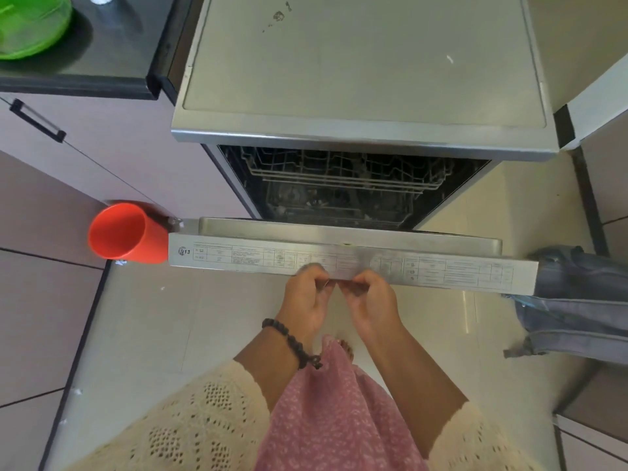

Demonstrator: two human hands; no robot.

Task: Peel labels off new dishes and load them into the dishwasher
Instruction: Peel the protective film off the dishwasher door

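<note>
Both hands sit at the top edge of the dishwasher door (353,263), which is partly lowered: the left hand (306,297) and the right hand (368,300) each curl their fingers onto the handle lip at about 6 o'clock from the dishwasher's opening, close together and almost touching. The door looks only part-way down, so the main risk, as I judge it, is the door dropping fast if the fingers slip off the thin edge, which could jolt the wire racks (343,175) inside. An orange cup (127,234), the only dish near the machine, lies on its side at 9 o'clock from the hands, just beside the door's left corner and apparently resting against it; a swinging door could nudge it and send it rolling across the floor tiles (163,317). Whether it carries a label cannot be told. At 3 o'clock a grey bag (574,300) touches or overlaps the door's right end and may block its travel or get pinched. Open floor lies toward 6 and 7 o'clock, between the person and the cabinet front (51,266). A green bowl (32,25) sits on the dark counter (112,62) at 10 o'clock, well apart.
</note>
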